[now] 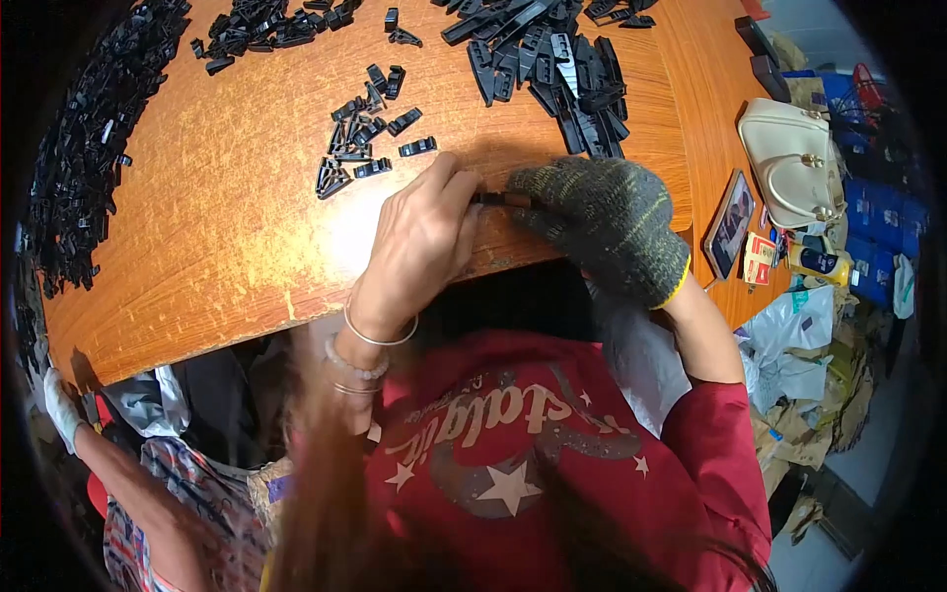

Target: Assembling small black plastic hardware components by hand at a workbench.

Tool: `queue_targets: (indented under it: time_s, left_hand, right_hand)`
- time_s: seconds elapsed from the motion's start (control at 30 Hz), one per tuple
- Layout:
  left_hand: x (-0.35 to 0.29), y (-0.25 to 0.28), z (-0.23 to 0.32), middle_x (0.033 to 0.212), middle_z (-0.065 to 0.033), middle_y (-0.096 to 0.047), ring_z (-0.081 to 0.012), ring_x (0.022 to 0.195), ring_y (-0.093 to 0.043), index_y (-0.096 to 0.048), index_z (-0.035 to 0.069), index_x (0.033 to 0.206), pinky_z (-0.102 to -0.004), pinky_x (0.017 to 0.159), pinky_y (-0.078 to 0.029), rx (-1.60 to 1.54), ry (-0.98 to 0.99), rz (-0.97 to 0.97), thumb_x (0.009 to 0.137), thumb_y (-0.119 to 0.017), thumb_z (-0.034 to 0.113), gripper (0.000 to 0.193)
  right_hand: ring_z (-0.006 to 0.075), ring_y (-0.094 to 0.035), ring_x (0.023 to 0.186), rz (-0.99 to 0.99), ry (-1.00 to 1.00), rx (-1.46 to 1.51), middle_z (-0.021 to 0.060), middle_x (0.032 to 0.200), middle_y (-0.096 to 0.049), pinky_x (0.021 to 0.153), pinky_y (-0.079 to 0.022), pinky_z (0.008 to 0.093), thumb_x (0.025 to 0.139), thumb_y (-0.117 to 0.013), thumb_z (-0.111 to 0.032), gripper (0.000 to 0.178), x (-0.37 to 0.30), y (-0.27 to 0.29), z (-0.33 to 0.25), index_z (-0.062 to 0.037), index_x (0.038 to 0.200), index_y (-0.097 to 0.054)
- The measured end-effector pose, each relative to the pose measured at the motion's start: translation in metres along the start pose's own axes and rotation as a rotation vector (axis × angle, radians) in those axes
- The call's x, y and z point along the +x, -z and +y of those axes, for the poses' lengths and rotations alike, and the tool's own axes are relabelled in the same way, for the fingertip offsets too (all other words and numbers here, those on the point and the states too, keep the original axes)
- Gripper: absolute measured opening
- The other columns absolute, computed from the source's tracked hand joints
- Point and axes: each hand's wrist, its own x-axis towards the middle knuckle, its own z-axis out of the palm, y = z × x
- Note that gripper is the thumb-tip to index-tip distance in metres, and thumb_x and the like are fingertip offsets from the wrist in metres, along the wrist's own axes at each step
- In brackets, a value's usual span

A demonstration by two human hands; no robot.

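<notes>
Close to the table's near edge, my bare left hand (422,232) pinches one end of a slim black plastic part (503,199). The other end sits in the closed fingers of my right hand (617,222), which wears a dark knitted glove with a yellow cuff. My fingers cover much of the part. Just beyond the left hand lies a loose group of small black plastic clips (370,130). Past the right hand is a heap of longer black plastic pieces (562,74).
More small black parts are heaped along the table's left side (89,148) and far edge (271,28). At the right lie a phone (731,224), a cream handbag (789,158) and a yellow-labelled bottle (821,264). A co-worker's gloved hand (63,409) touches the left table edge.
</notes>
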Motion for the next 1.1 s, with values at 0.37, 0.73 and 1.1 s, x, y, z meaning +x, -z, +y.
queue_targets:
  time_s: [0.37,0.73,1.1]
  left_hand:
    - [0.003,0.002,-0.003,0.088,-0.017,-0.052,-0.0386,0.075,-0.057,-0.057,-0.002,0.096,-0.0421,0.062,-0.046,-0.011,0.016,-0.017,0.075,-0.065,-0.005,0.023]
    - [0.004,0.0,-0.003,0.095,-0.0163,-0.054,-0.0358,0.08,-0.058,-0.055,0.0,0.094,-0.0419,0.064,-0.048,0.052,-0.001,-0.051,0.076,-0.062,0.0,0.019]
    - [0.001,-0.001,0.005,0.091,-0.0146,-0.053,-0.0357,0.08,-0.057,-0.056,0.001,0.096,-0.043,0.067,-0.046,0.079,0.131,-0.032,0.077,-0.062,0.0,0.02]
  right_hand:
    - [0.0304,-0.063,0.07,0.06,0.029,0.096,0.0106,0.075,-0.063,0.057,-0.048,0.0425,0.083,-0.063,-0.025,0.019,0.01,-0.002,0.001,-0.0112,0.096,-0.065]
    - [0.0287,-0.064,0.074,-0.063,0.154,-0.086,0.0123,0.087,-0.065,0.061,-0.051,0.0415,0.082,-0.059,-0.019,0.026,0.004,-0.016,-0.001,-0.0034,0.101,-0.063]
    - [0.0267,-0.064,0.095,0.059,0.308,0.075,0.0121,0.103,-0.066,0.078,-0.052,0.039,0.081,-0.059,-0.019,0.029,0.001,-0.031,0.021,-0.0075,0.107,-0.064]
